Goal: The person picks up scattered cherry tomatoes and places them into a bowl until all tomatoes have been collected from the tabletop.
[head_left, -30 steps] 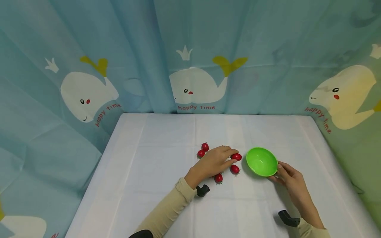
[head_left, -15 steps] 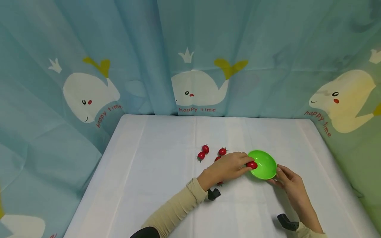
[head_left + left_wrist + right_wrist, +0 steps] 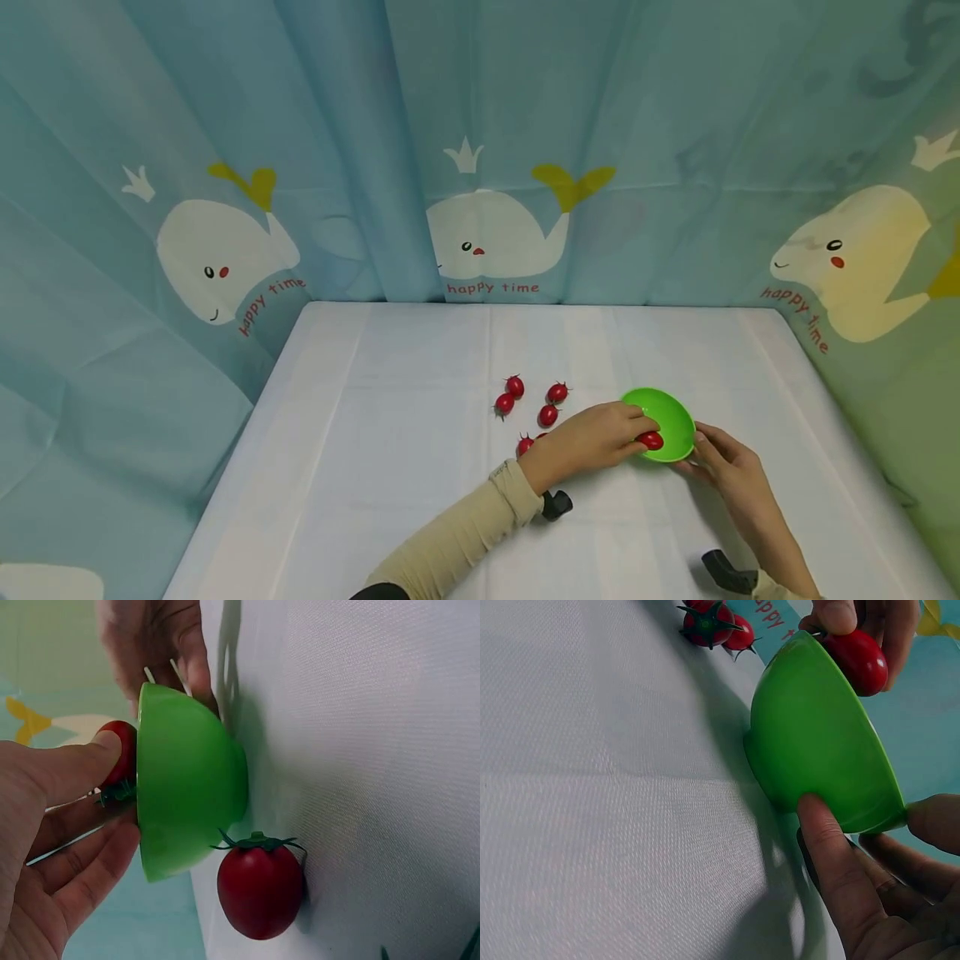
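Note:
My left hand (image 3: pixel 596 435) pinches a red cherry tomato (image 3: pixel 651 440) between thumb and fingers at the near-left rim of a small green bowl (image 3: pixel 679 423). In the left wrist view this tomato (image 3: pixel 120 754) is just above the bowl's mouth, its green stem end toward the fingers. My right hand (image 3: pixel 733 467) holds the bowl from the right, thumb at the rim and fingers against its underside, as the right wrist view shows. No tomato shows inside the bowl. Another tomato (image 3: pixel 259 889) lies on the cloth close beside the bowl, hidden behind my left hand in the head view.
Several more cherry tomatoes lie left of the bowl, among them a far-left tomato (image 3: pixel 514 387), a middle tomato (image 3: pixel 557 392) and a tomato (image 3: pixel 525 446) partly behind my left wrist. A white cloth (image 3: pixel 405 467) covers the table. Blue whale-print curtains (image 3: pixel 360 150) hang behind it.
My left hand has carried the tomato rightward from among the others to over the bowl's edge. The right hand keeps its hold on the bowl in much the same place.

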`<state>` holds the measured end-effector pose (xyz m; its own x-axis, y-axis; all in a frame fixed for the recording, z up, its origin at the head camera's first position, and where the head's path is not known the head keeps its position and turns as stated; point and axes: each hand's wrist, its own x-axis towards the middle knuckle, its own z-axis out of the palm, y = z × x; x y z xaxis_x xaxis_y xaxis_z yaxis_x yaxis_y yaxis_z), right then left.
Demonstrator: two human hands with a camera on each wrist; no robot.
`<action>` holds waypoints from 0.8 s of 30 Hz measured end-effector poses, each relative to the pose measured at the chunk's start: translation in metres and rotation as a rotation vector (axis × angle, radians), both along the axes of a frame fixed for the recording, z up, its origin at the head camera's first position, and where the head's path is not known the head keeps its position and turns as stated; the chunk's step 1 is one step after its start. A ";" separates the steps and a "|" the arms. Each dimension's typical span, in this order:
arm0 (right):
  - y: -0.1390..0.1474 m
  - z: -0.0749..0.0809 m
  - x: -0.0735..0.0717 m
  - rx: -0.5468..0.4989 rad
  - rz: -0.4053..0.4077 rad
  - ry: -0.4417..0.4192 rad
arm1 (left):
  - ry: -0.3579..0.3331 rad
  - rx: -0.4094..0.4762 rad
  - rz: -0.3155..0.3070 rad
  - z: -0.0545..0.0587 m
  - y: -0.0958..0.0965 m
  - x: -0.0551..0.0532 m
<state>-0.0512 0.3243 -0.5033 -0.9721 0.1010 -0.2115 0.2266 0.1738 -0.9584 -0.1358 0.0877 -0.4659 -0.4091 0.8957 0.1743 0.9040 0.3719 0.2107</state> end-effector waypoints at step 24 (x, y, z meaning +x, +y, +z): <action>0.006 0.000 -0.004 -0.085 0.043 0.051 | -0.121 -0.132 -0.029 -0.007 0.032 -0.010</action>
<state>-0.0549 0.3306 -0.5031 -0.9849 0.0430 -0.1676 0.1711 0.0996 -0.9802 -0.1458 0.1194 -0.4725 -0.3935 0.9193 0.0053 0.8858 0.3776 0.2698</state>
